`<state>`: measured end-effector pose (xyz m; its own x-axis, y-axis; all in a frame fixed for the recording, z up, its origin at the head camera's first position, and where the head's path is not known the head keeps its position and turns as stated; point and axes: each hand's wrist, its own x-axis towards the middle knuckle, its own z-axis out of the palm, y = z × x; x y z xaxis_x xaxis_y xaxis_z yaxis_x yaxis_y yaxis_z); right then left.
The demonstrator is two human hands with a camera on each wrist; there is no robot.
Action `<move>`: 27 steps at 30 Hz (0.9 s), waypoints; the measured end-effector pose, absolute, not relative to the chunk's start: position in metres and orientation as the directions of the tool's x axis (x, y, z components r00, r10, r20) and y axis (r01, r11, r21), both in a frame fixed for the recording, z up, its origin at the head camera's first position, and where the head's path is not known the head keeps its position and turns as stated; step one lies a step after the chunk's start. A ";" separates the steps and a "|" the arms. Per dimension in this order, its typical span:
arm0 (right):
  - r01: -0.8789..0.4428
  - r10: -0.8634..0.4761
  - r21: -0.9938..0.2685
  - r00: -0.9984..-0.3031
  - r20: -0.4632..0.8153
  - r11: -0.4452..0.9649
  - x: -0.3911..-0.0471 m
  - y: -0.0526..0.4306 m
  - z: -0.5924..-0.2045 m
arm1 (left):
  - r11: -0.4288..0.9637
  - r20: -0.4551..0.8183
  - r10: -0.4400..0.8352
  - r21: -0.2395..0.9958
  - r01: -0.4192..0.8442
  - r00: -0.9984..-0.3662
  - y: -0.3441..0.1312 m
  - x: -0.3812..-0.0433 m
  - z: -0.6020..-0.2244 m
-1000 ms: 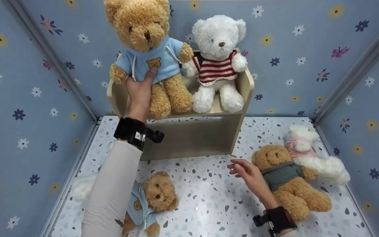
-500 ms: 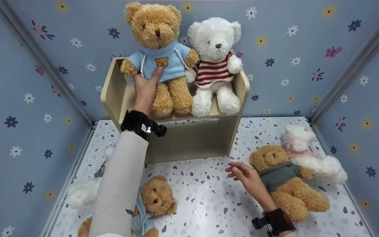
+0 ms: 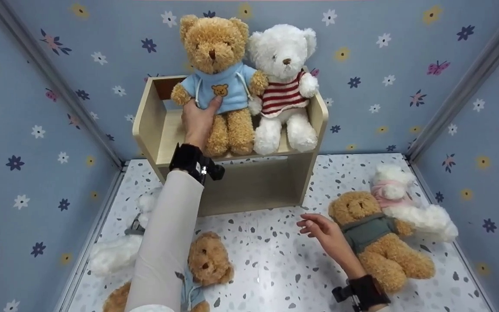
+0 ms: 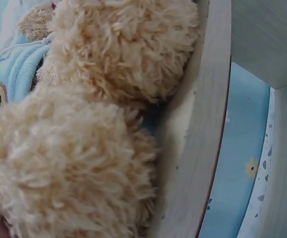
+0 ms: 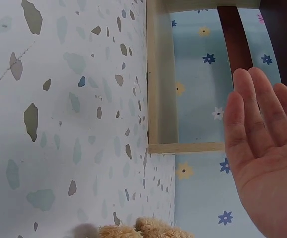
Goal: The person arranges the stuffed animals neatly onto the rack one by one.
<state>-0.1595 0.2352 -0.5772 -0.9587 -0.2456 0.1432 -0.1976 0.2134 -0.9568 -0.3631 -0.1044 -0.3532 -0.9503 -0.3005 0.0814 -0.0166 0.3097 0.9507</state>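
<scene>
My left hand [image 3: 199,123] grips a brown teddy bear [image 3: 213,50] in a light-blue hoodie by its lower body, thumb across the front of the hoodie. The bear sits upright on the top level of a small wooden shelf [image 3: 149,125], against a white teddy bear [image 3: 285,52] in a red-striped sweater. In the left wrist view the bear's fluffy legs [image 4: 118,54] lie at the shelf's front edge [image 4: 195,124]. My right hand [image 3: 326,232] hovers with relaxed fingers beside a brown teddy bear [image 3: 355,206] in a dark green top, and holds nothing.
On the speckled floor [image 3: 267,260] lie another brown bear [image 3: 209,258] in light blue, partly behind my left sleeve, and a white bear [image 3: 115,255] at the left. A white plush toy [image 3: 427,221] in pink lies far right. Flowered walls [image 3: 470,108] enclose the space.
My left hand has moved the blue-hoodie bear right and down, from a higher position to a seat close beside the striped-sweater bear. The right hand has barely moved.
</scene>
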 end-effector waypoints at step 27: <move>-0.210 -0.259 -0.955 -0.954 0.153 0.209 -0.155 0.236 -0.575 | 0.839 0.638 -0.050 0.444 0.314 -0.769 -0.076 -0.329 -0.378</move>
<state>-0.1548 0.2361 -0.5748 -0.9538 -0.2587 0.1526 -0.2095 0.2093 -0.9551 -0.3294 -0.0756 -0.3778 -0.7687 -0.0496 0.6376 0.3138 0.8395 0.4436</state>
